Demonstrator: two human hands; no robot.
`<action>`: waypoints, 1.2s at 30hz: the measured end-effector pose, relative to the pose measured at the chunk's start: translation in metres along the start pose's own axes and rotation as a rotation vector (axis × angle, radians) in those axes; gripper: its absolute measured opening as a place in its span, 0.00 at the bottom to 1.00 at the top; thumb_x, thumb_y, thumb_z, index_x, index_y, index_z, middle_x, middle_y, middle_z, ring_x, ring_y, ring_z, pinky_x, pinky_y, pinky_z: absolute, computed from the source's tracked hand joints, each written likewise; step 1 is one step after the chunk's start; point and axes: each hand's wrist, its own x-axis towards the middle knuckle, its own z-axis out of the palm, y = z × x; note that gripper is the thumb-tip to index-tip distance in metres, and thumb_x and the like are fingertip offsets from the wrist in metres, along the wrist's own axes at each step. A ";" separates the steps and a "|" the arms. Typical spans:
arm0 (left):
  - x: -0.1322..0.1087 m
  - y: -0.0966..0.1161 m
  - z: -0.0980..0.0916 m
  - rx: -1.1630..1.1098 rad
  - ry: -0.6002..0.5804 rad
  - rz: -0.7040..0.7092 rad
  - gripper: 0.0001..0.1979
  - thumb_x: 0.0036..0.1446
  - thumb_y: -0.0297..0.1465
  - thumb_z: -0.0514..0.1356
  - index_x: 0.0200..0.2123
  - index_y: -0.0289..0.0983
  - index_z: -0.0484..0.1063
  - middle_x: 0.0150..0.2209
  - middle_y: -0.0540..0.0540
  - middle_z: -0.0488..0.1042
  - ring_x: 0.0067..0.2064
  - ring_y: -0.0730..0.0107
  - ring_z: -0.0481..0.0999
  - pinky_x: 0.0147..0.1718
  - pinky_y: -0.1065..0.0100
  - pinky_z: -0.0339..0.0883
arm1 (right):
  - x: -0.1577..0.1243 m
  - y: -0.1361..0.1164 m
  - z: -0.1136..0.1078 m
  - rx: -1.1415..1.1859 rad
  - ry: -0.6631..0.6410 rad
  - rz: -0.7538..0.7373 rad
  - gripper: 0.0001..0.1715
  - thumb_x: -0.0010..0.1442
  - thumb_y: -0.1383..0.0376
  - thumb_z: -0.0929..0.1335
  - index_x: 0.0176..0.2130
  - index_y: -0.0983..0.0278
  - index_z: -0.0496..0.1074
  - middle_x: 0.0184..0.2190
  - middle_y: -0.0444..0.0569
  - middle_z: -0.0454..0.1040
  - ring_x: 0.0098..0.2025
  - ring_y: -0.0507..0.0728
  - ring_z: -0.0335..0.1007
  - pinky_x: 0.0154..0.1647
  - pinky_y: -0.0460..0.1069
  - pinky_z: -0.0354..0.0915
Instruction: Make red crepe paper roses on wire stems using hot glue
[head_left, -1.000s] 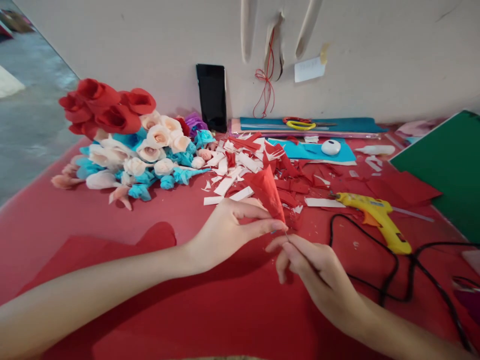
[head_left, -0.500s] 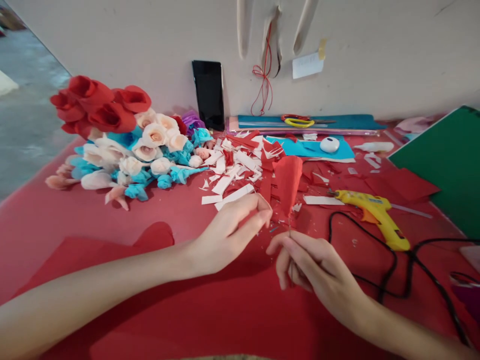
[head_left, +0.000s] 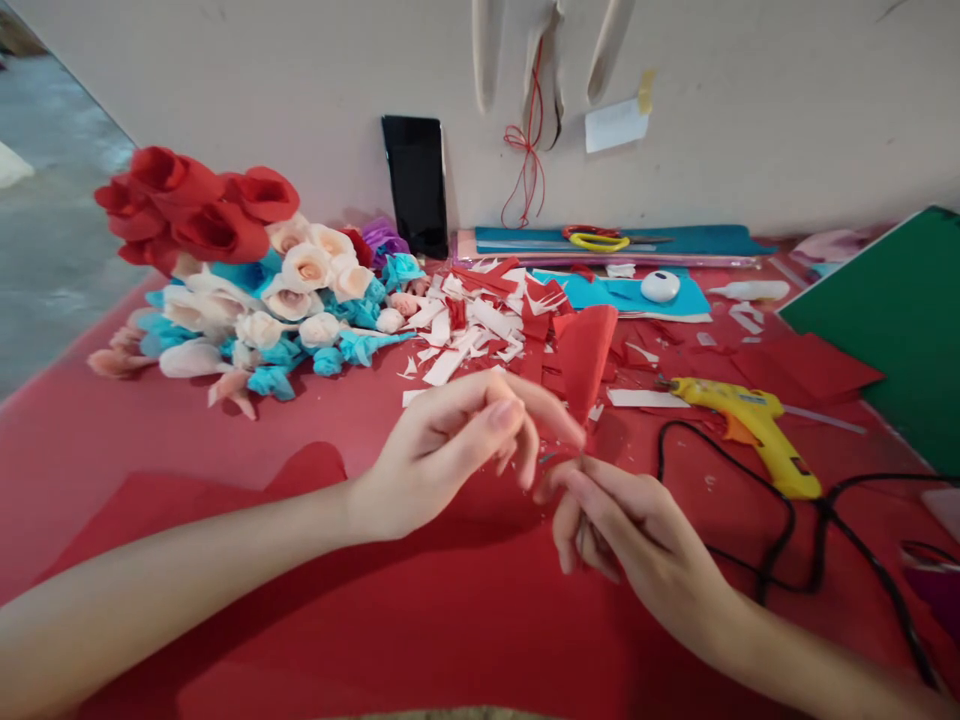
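Note:
My right hand point(head_left: 634, 530) pinches a thin stem between thumb and fingertips. At the top of that stem stands a red paper petal point(head_left: 589, 350), narrow at its base and wider above, leaning slightly right. My left hand point(head_left: 442, 455) is held just to the left with fingers apart and nothing in it. Its stretched index finger reaches the petal's base; whether it touches cannot be made out. Most of the stem is hidden by my right fingers. Under both hands lies a large red paper sheet point(head_left: 450, 640).
White and red paper scraps point(head_left: 480, 320) lie behind my hands. To the left are paper flowers point(head_left: 307, 270); to the right, a yellow glue gun point(head_left: 750, 420) with a black cord point(head_left: 814, 545). Scissors point(head_left: 600, 240) and a propped phone point(head_left: 416, 185) are at the back, a green board point(head_left: 892, 330) far right.
My left hand has turned, its index finger extending right to the petal's base. The petal has tilted a little to the right. My right hand keeps its pinch in nearly the same place.

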 end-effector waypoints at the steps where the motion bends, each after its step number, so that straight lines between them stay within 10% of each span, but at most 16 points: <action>1: 0.000 0.001 0.001 -0.041 -0.036 -0.059 0.13 0.62 0.31 0.45 0.24 0.38 0.56 0.24 0.52 0.68 0.20 0.80 0.63 0.21 0.73 0.59 | 0.000 0.000 0.000 0.003 0.002 -0.001 0.17 0.64 0.62 0.55 0.31 0.67 0.64 0.18 0.40 0.66 0.17 0.43 0.52 0.19 0.40 0.52; 6: 0.007 -0.006 0.000 0.205 0.030 -0.279 0.16 0.61 0.35 0.46 0.21 0.36 0.54 0.19 0.56 0.53 0.20 0.81 0.52 0.18 0.75 0.49 | -0.001 -0.002 0.001 0.037 0.027 0.015 0.15 0.64 0.62 0.55 0.36 0.66 0.65 0.18 0.40 0.65 0.17 0.43 0.53 0.18 0.40 0.52; 17: 0.006 -0.018 -0.001 0.736 -0.182 -0.204 0.11 0.58 0.30 0.51 0.45 0.41 0.64 0.36 0.49 0.71 0.38 0.69 0.70 0.35 0.70 0.64 | 0.000 -0.002 0.002 0.025 0.026 0.020 0.16 0.64 0.61 0.55 0.34 0.66 0.65 0.17 0.40 0.64 0.17 0.44 0.52 0.18 0.40 0.52; 21: 0.009 -0.014 0.000 0.534 -0.150 -0.145 0.14 0.56 0.29 0.53 0.47 0.40 0.65 0.50 0.46 0.65 0.48 0.67 0.67 0.44 0.69 0.65 | 0.000 -0.001 0.002 -0.055 0.016 0.026 0.17 0.64 0.61 0.54 0.34 0.65 0.65 0.18 0.40 0.64 0.17 0.44 0.53 0.19 0.40 0.52; 36: 0.003 -0.002 0.009 -0.261 -0.052 -0.372 0.12 0.58 0.35 0.53 0.41 0.43 0.74 0.45 0.50 0.74 0.49 0.67 0.70 0.51 0.67 0.62 | -0.003 0.001 0.004 -0.295 -0.101 0.014 0.19 0.65 0.60 0.52 0.26 0.64 0.58 0.18 0.40 0.60 0.20 0.45 0.56 0.25 0.43 0.55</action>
